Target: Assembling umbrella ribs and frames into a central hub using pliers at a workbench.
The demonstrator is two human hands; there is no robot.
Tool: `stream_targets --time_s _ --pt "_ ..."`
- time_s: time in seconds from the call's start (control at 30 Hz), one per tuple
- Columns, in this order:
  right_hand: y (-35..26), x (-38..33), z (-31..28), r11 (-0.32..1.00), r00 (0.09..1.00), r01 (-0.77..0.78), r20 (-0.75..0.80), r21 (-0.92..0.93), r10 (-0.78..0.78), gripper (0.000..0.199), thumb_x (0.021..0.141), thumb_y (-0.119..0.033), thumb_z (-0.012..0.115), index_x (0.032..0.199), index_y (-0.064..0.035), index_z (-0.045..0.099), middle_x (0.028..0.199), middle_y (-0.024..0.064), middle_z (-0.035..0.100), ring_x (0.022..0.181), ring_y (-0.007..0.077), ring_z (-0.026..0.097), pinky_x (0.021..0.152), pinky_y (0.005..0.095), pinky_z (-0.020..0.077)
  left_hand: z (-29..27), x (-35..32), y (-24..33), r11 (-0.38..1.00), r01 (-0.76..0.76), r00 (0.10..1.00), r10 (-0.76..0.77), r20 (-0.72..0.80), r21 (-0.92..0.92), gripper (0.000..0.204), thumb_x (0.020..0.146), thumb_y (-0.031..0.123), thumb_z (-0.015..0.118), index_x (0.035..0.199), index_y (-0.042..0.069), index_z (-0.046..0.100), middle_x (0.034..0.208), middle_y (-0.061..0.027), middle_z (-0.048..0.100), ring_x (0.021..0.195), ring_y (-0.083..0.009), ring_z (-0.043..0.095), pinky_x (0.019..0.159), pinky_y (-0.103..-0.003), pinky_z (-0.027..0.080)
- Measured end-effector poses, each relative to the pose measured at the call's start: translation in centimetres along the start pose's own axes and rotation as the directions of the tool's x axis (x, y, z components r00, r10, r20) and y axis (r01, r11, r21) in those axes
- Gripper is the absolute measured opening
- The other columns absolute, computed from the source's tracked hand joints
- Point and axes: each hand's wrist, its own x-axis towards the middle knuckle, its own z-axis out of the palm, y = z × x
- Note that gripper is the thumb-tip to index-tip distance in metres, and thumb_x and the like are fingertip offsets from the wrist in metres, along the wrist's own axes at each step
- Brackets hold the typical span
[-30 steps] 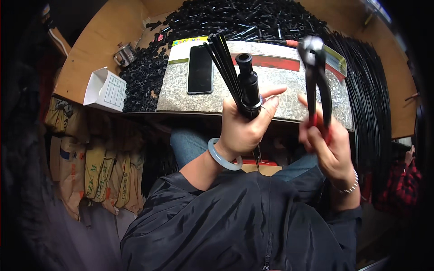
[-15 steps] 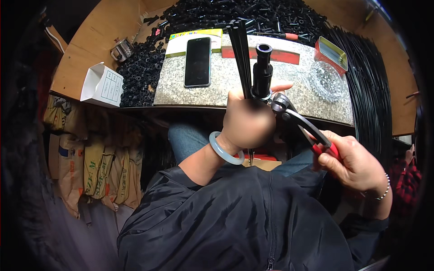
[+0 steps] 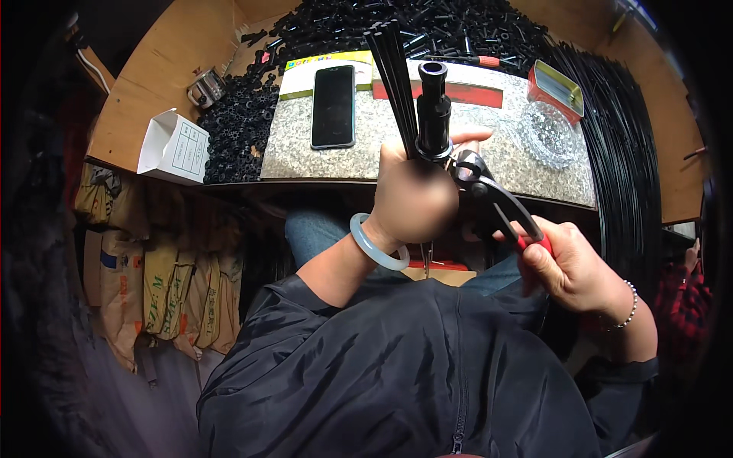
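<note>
My left hand [image 3: 418, 204] is closed around a bundle of thin black rods [image 3: 392, 85] and a black stepped tube [image 3: 433, 118] standing beside them. Its open round end points up, and a blur covers part of the hand. In my right hand [image 3: 574, 267] is a pair of red-handled end-cutting pliers [image 3: 513, 204], gripped by the handles. The plier head lies against the lower end of the tube, next to my left fingers. What sits between the jaws is hidden. Below my left hand, thin strands hang down.
A black phone [image 3: 334, 107] lies on the speckled board [image 3: 298, 162]. A white carton [image 3: 174, 146] stands left by a heap of small black parts [image 3: 243, 126]. A clear glass dish [image 3: 550, 136] and a tin [image 3: 556, 88] are at right, beside long black rods [image 3: 622, 145].
Both hands have shifted slightly left, carrying the tube, rods and pliers. The rods lean further left, and the plier handles look closer together.
</note>
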Motion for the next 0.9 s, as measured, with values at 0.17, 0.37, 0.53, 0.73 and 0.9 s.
stream_targets --time_s 0.17,0.37,0.53,0.73,0.9 --pt "-2.9 -0.4 -1.3 0.956 0.987 -0.158 -0.038 -0.246 0.154 0.029 0.094 -0.021 0.051 0.077 0.0016 0.048 0.049 0.0095 0.042 0.043 0.0131 0.035 0.044 0.0303 0.0339 -0.6 -0.1 -0.1 0.955 -0.2 0.979 0.201 0.014 0.219 0.02 0.081 -0.007 0.055 0.094 -0.003 0.069 0.053 0.0085 0.044 0.045 0.0013 0.037 0.04 -0.019 0.025" --pt "-4.1 0.1 -1.4 0.88 0.979 -0.203 -0.085 -0.429 0.185 0.032 0.093 -0.024 0.053 0.076 0.0019 0.047 0.051 0.0096 0.044 0.046 0.0154 0.035 0.046 0.0315 0.0356 -1.4 0.4 -0.6 0.868 -0.337 0.941 0.327 0.091 0.364 0.019 0.081 -0.007 0.058 0.096 -0.004 0.068 0.058 0.0061 0.049 0.05 0.0008 0.04 0.044 -0.018 0.03" --pt "4.6 2.6 -1.1 0.935 0.975 0.017 -0.201 -0.354 -0.094 0.025 0.094 -0.024 0.049 0.105 -0.0015 0.045 0.076 0.0118 0.048 0.07 0.0202 0.049 0.062 0.0307 0.0409 -4.1 0.5 1.3 0.993 -0.086 0.996 0.087 0.008 -0.079 0.025 0.092 0.004 0.047 0.112 -0.007 0.055 0.05 0.0011 0.045 0.034 -0.004 0.035 0.036 -0.019 0.034" --pt "12.0 7.4 -0.4 0.464 0.83 -0.35 -0.499 -0.814 -0.249 0.037 0.084 -0.024 0.06 0.113 -0.0044 0.048 0.095 0.0137 0.051 0.089 0.0313 0.054 0.073 0.0395 0.0441 -4.7 0.3 1.8 0.935 -0.09 0.996 0.078 -0.048 -0.343 0.021 0.09 0.004 0.052 0.108 -0.005 0.058 0.053 0.0 0.049 0.036 -0.0056 0.042 0.037 -0.021 0.038" --pt "6.6 4.5 4.0 0.614 0.772 0.223 -0.248 -0.757 -0.586 0.027 0.075 -0.013 0.066 0.099 -0.0035 0.058 0.088 0.0132 0.057 0.081 0.0311 0.054 0.073 0.0384 0.0427 -4.3 -0.5 2.1 0.983 -0.171 0.961 0.181 -0.207 0.068 0.024 0.09 0.009 0.054 0.11 -0.004 0.058 0.056 -0.0047 0.055 0.042 -0.011 0.053 0.043 -0.021 0.043"
